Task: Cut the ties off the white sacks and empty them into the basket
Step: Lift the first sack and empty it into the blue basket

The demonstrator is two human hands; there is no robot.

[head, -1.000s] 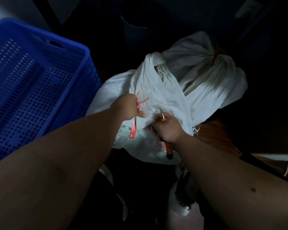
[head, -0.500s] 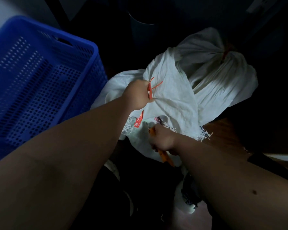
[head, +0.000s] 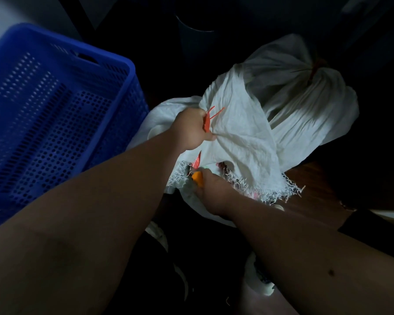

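Observation:
A white woven sack lies in front of me with its frayed mouth toward me. My left hand grips the sack cloth together with a cut orange tie. At the frayed edge my right hand is closed on an orange-handled cutter and on the sack's lower lip. Behind it lies a second white sack, its neck still bound by an orange tie. The blue perforated basket stands at the left.
A dark round bin stands behind the sacks. A strip of brown wooden floor shows at the right. White shoes are below my arms. The surroundings are very dark.
My left hand has lifted the sack's neck up and away, with the cut tie in it. My right hand has dropped to the frayed mouth, which has spread open.

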